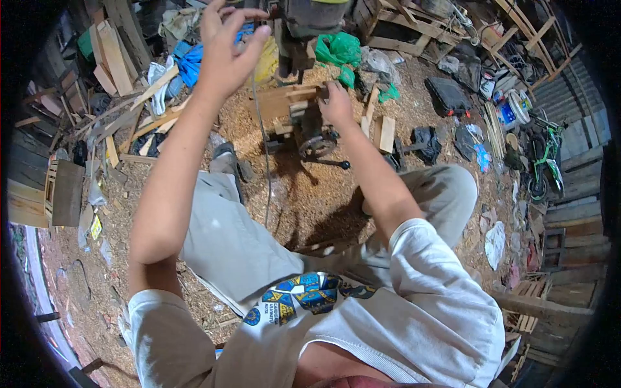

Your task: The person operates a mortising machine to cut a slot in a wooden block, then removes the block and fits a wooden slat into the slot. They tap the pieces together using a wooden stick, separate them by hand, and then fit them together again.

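Observation:
My left hand (229,42) is raised at the upper left of the machine, its thumb and fingers apart and nothing visible between them. Beside it hangs the dark head of the machine (317,18), which runs out of the top of the view. Lower down, my right hand (335,107) has its fingers curled over the right end of a wooden block (303,92). A wider board (268,103) lies to the left of that block. Under my right hand is the machine's handwheel (317,146), with a black-knobbed crank handle (336,164) pointing right.
Wood shavings (304,207) cover the ground around my legs. Offcuts (385,132) stand right of the machine, and long boards (152,87) lean at the left. A cable (264,142) hangs in front. Green plastic bags (339,50), a black case (447,96) and a green bicycle (548,155) are farther off.

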{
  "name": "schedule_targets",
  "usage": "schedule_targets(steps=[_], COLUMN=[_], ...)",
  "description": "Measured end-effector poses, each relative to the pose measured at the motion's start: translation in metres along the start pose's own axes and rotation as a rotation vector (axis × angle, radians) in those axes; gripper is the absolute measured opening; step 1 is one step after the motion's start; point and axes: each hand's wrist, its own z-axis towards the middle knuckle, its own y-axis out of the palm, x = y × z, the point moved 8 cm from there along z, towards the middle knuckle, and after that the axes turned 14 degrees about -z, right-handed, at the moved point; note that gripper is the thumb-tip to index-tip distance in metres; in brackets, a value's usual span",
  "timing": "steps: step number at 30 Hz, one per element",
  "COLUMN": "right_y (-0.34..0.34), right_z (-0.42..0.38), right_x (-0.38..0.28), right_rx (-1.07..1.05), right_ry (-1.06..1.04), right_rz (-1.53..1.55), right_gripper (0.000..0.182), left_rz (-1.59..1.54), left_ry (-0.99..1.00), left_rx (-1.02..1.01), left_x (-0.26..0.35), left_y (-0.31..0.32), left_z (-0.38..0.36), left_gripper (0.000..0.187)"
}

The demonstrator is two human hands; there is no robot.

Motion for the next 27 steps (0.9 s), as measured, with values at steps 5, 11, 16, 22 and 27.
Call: schedule_targets(steps=[5,11,16,22,27], right_y=[0.095,0.069,0.004,-0.017,-0.076], right_z=[0.059,0.072,0.079,0.105,0.113], right_x=[0.019,0.028,0.103,0.166,0.166], right_rx=[-0.516,-0.656,-0.524,-0.532,-0.634], right_ry=[-0.212,-0.542,-0.487,-0.38,-0.422], right_rz=[-0.122,-0.096,-0.08,-0.215,-0.307], right_gripper=[0.045,0.043,0.047,0.046,0.047], left_rz=[-0.043,-0.039,-0.021,-0.112,-0.017], left_ry=[-0.098,-0.132,-0.14,-0.206,-0.038], left_rx=[-0.004,-0.045,-0.058,-0.072,-0.064], left_x=[-0.011,-0.017,-0.021,-0.015,0.003], left_y=[0.007,0.017,0.024,0.038,0.037], left_z=[-0.004,-0.005,-0.003,-0.002,0.003], left_gripper=[0.022,0.021,0.022,0.021,0.02])
